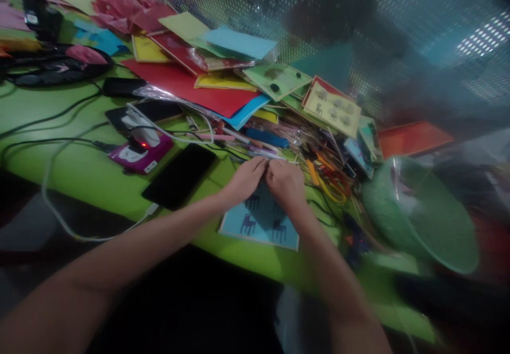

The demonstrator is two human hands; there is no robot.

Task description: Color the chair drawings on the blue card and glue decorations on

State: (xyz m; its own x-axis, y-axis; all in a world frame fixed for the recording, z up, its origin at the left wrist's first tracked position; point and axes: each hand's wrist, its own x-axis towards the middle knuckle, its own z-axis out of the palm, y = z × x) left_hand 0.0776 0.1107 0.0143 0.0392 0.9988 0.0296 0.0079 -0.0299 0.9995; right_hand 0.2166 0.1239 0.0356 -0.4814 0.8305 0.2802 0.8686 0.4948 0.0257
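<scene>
My left hand [247, 175] and my right hand [285, 180] meet over the far edge of a light blue card [261, 232] printed with dark chair shapes. Both hands are closed, fingertips pressed together and almost touching each other. Whatever they pinch, if anything, is hidden behind the fingers. The card lies on the green table [223, 253] near its front edge. Just beyond my hands is a heap of pens [258, 144] and small tools. Orange-handled pliers [330, 184] lie to the right of my right hand.
A black phone [181, 176] and a purple power strip [141, 152] with cables lie at left. Coloured cards and papers [211, 91] pile up at the back, against a perforated screen [303, 19]. A green basin [422, 216] stands at right.
</scene>
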